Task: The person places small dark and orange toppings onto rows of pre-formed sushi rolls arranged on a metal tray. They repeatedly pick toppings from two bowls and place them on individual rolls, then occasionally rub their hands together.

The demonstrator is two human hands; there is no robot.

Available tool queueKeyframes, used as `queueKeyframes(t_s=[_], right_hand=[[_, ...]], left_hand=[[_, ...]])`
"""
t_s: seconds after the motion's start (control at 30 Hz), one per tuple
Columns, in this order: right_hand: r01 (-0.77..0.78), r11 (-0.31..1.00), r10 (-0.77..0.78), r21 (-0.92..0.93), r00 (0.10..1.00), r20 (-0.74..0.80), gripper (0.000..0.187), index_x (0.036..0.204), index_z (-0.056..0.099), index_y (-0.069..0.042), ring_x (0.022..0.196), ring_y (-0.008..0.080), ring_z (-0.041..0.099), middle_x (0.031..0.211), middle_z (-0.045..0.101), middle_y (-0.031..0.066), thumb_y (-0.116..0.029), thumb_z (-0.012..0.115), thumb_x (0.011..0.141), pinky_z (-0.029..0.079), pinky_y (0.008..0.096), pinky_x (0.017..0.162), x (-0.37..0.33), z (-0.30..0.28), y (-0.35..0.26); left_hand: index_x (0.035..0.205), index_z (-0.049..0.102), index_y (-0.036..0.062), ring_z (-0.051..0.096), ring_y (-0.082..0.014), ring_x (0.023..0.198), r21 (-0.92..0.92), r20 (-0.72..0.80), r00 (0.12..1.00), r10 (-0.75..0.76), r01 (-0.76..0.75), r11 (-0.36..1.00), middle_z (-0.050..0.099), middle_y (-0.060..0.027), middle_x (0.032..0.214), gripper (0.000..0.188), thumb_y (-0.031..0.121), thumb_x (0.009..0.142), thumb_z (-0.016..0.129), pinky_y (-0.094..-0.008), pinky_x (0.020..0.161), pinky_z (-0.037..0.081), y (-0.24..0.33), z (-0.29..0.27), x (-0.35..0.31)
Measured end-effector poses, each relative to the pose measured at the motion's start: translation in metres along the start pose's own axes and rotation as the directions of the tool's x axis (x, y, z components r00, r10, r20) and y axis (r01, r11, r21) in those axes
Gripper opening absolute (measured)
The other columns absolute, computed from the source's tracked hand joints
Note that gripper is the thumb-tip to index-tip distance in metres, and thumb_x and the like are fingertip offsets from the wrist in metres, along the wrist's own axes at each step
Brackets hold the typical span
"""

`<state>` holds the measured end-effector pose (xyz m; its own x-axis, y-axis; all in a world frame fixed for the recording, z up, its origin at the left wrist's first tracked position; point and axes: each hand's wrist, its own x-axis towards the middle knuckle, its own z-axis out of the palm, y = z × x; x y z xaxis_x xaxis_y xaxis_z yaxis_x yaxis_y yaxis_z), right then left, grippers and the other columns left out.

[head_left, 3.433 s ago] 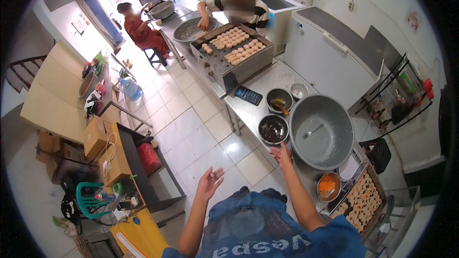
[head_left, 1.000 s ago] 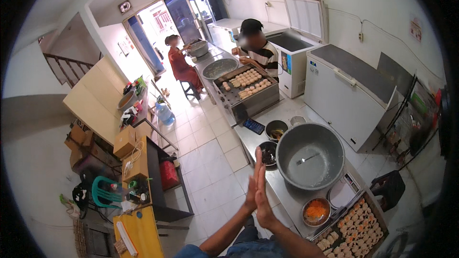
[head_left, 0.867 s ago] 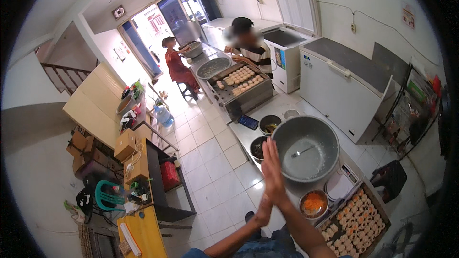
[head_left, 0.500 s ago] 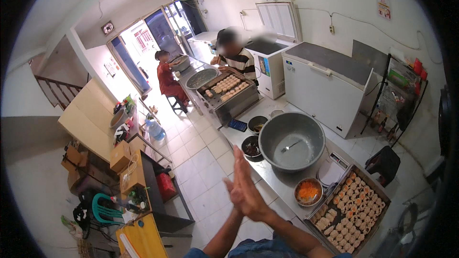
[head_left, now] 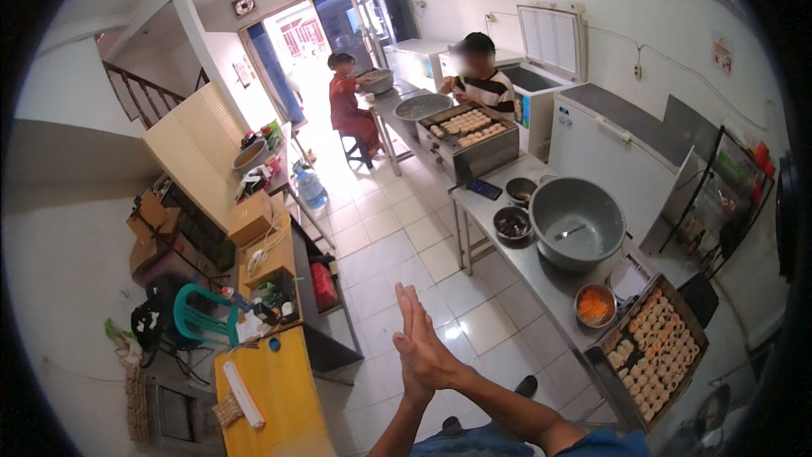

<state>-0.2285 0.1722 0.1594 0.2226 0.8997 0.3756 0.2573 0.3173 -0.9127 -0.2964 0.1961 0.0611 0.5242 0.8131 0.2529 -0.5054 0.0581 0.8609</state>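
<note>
My two hands are pressed palm to palm in front of me, over the tiled floor. Stretched-out fingers show on both, and I see nothing held between them. My right hand (head_left: 437, 357) lies across and partly hides my left hand (head_left: 412, 371). To their right is a steel table (head_left: 541, 305) with a big grey tub (head_left: 577, 228) that has a utensil inside. A bowl of orange shreds (head_left: 595, 305) is nearer me, beside a tray of small pale dumplings (head_left: 658, 360).
Two small bowls and a phone (head_left: 484, 189) lie by the tub. Farther off, one person (head_left: 482, 85) stands behind another dumpling tray (head_left: 469, 131); a second person (head_left: 351, 106) sits at a basin. On the left are a yellow table (head_left: 275, 389), a green chair (head_left: 203, 315) and cardboard boxes (head_left: 252, 218).
My view has swung left, so the tables and tub sit farther right. My hands stay pressed together. The standing person's head has turned.
</note>
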Motion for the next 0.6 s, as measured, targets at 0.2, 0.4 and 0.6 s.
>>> queueKeyframes(t_s=[0.2, 0.4, 0.6], right_hand=[[0.015, 0.999, -0.024, -0.052, 0.986, -0.167, 0.07, 0.149, 0.019, 0.004, 0.147, 0.0369, 0.001, 0.157, 0.009, 0.0242, -0.046, 0.031, 0.101, 0.003, 0.0444, 0.118, 0.03, 0.01, 0.004], [0.096, 0.982, -0.11, -0.16, 0.991, -0.078, 0.07, 0.148, 0.025, 0.001, 0.147, 0.0367, 0.008, 0.156, 0.015, 0.0233, -0.05, 0.032, 0.1, 0.007, 0.0442, 0.118, 0.026, 0.003, 0.014], [0.248, 0.96, -0.264, -0.127, 0.955, -0.132, 0.1, 0.151, 0.007, 0.0, 0.147, 0.0357, 0.003, 0.158, 0.006, 0.022, -0.073, 0.034, 0.088, 0.001, 0.0492, 0.117, -0.018, 0.015, 0.012]], left_hand=[[0.14, 0.037, -0.0046, 0.037, -0.021, 0.133, -0.049, 0.003, 0.996, -0.092, 0.093, 0.994, 0.045, -0.0132, 0.14, 0.059, 0.041, 0.105, 0.023, -0.0338, 0.11, 0.026, 0.035, -0.001, -0.056], [0.151, 0.019, 0.0056, 0.026, -0.0233, 0.141, -0.307, -0.002, 0.995, -0.097, 0.092, 0.947, 0.025, -0.0085, 0.155, 0.065, 0.05, 0.103, 0.019, -0.0399, 0.117, 0.014, 0.033, 0.001, -0.025], [0.151, 0.016, 0.0091, 0.02, -0.0265, 0.142, -0.5, -0.038, 0.999, 0.031, -0.046, 0.865, 0.017, -0.0114, 0.157, 0.074, 0.059, 0.098, 0.028, -0.0499, 0.115, 0.016, 0.073, 0.044, 0.077]])
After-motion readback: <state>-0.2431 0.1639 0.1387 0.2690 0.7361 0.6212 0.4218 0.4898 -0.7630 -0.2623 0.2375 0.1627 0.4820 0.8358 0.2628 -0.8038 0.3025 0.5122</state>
